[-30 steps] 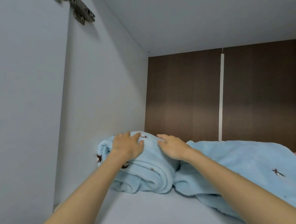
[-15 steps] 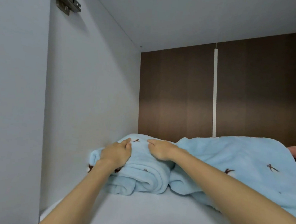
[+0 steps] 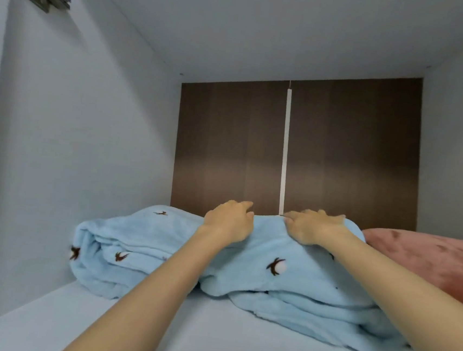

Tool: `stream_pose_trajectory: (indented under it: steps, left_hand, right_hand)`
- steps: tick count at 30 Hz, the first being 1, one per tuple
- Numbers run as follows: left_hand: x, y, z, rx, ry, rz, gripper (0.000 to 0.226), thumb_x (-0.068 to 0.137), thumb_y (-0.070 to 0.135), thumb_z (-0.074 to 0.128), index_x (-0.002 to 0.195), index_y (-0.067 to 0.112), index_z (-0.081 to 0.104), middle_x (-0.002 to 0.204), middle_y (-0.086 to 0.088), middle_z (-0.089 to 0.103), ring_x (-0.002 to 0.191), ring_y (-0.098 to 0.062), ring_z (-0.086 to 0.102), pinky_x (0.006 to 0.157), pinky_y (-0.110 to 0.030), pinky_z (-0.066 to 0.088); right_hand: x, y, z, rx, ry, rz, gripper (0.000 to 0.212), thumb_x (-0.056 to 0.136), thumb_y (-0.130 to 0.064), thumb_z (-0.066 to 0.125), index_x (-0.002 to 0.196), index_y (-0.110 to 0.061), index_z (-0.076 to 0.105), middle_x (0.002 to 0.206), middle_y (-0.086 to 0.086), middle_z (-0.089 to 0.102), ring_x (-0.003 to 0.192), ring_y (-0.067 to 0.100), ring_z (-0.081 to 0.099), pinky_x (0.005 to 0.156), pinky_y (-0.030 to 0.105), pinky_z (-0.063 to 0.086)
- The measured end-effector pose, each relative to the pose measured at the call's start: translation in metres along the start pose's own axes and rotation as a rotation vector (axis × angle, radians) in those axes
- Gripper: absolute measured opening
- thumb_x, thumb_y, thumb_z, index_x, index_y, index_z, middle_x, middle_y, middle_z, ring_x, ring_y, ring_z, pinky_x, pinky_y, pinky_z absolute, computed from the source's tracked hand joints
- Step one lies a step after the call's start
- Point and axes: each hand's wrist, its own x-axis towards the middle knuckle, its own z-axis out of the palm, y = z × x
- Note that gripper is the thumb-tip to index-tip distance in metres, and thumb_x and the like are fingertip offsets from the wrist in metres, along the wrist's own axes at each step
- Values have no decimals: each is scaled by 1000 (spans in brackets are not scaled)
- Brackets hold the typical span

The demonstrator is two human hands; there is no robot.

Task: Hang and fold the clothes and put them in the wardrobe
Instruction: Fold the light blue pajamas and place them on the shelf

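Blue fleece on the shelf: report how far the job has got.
Done: a folded blue bundle and a pink item lie on the shelf. In hand: left hand and right hand press on a second blue fleece beside the bundle. Left: squaring that one; hanging is not in view.

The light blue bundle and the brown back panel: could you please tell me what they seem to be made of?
The light blue bundle looks like soft fleece or plush: matte, fuzzy pile and thick rounded folds. The brown back panel looks like wood-grain laminate or veneer, semi-matte: vertical grain streaks and a soft band of reflected light; solid wood cannot be excluded.
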Motion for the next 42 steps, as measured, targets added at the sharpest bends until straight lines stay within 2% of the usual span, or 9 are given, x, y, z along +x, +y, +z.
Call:
stream_pose_trajectory:
  steps: [3,6,14,17,21,27,31,38,42]
  left_hand:
    - [12,26,33,-43,-148,34,49,104,36,24,151,26,28,157,-3,28,144,-23,26,117,-43,23]
    - [16,32,59,-83,-205,-30,51,104,39,17,150,24,32,155,-4,32,142,-24,28,117,-44,19]
    - [-7,31,48,-153,-122,-28,47,104,38,23,148,28,36,151,-1,41,136,-23,38,114,-42,28]
    - [-27,29,34,-164,-88,-12,47,104,38,28,150,29,32,149,0,42,135,-22,39,110,-37,33]
    - [-60,25,7,-161,-17,40,48,102,37,33,150,32,30,150,-1,41,139,-23,34,106,-37,34]
    - [-139,21,-28,-280,136,161,47,101,35,37,148,29,36,145,-2,47,135,-24,38,102,-38,38]
    - [-200,16,-43,-393,107,203,45,101,38,38,146,32,38,138,1,53,127,-21,47,94,-31,38]
    - [-304,27,-66,-566,37,267,41,99,38,44,140,35,45,133,4,57,122,-17,52,103,-39,41]
    - [-368,46,-70,-608,-13,304,41,99,40,43,140,36,45,133,7,56,122,-15,52,104,-41,41]
  right_hand:
    - [3,21,25,129,37,-61,49,102,-49,11,150,-46,20,160,-6,18,146,32,14,111,68,6]
    - [11,28,43,189,3,-65,49,101,-47,10,149,-48,19,160,-10,18,147,28,12,111,69,2]
    - [3,30,47,279,21,-79,49,101,-50,10,150,-48,16,162,-8,9,149,26,3,114,60,-3]
    - [-16,33,35,363,79,-154,46,104,-43,24,148,-35,33,159,-3,26,147,22,19,119,50,12]
    - [-71,29,15,546,270,-185,37,101,-30,42,135,-23,53,137,0,56,125,20,49,100,30,38]
    - [-194,-5,5,405,520,-179,30,98,-28,46,125,-27,59,131,-8,59,118,14,53,94,37,45]
    - [-265,-23,11,419,527,-95,29,97,-29,48,124,-28,59,127,-10,60,112,14,55,82,32,44]
    - [-379,-25,28,508,503,10,27,96,-29,51,122,-29,60,124,-8,62,104,14,57,89,37,47]
    - [-449,-18,41,530,467,73,29,96,-26,52,123,-27,60,124,-10,62,102,9,58,84,28,45]
